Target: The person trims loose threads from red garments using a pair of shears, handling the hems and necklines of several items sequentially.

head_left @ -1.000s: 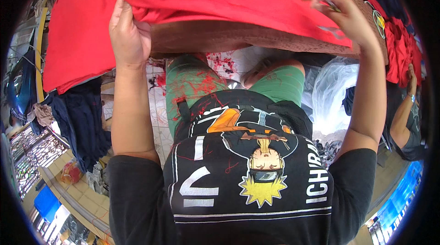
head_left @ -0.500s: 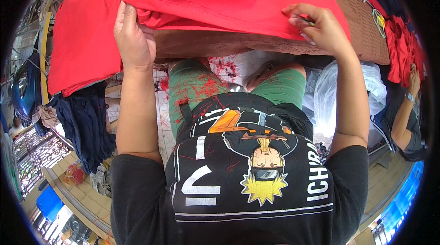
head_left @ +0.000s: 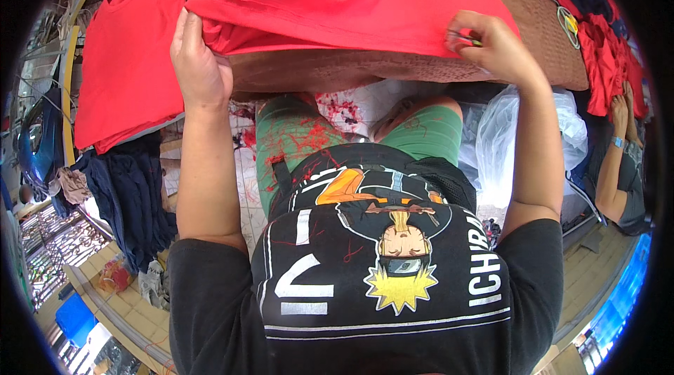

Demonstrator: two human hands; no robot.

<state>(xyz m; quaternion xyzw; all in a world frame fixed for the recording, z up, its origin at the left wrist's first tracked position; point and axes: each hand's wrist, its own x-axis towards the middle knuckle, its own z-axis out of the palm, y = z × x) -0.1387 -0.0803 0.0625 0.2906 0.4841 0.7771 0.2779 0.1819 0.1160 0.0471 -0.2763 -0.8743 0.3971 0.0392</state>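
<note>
Clearly, the loose red threads (head_left: pixel 312 138) on the person's green shorts (head_left: pixel 430 127) are the nearest nuisance: they could cling to the red knit garment (head_left: pixel 351 7) if its near edge sagged onto them. That garment lies across the brown-covered desk (head_left: pixel 544 45) in front of the person, its near left corner lifted. The left hand (head_left: pixel 200 63) pinches that corner between thumb and fingers; a weak pinch could let the folded edge slip and crease. The right hand (head_left: pixel 491 43), closed around a small dark tool (head_left: pixel 463 39), probably thread snips though mostly hidden, is at the right part of the same edge; a careless angle there could nick the cloth or a fingertip.

Around this, a clear plastic bag (head_left: pixel 530 136) crowds the space by the right knee, and navy cloth (head_left: pixel 133 192) hangs at the left. Farther off on that side, another red garment (head_left: pixel 133 73) is spread close to the left hand, limiting room there. At the far right, a coiled pale cord (head_left: pixel 570 26) could snag fabric, and a co-worker's hands (head_left: pixel 620 114) meet crumpled red cloth (head_left: pixel 600 59).
</note>
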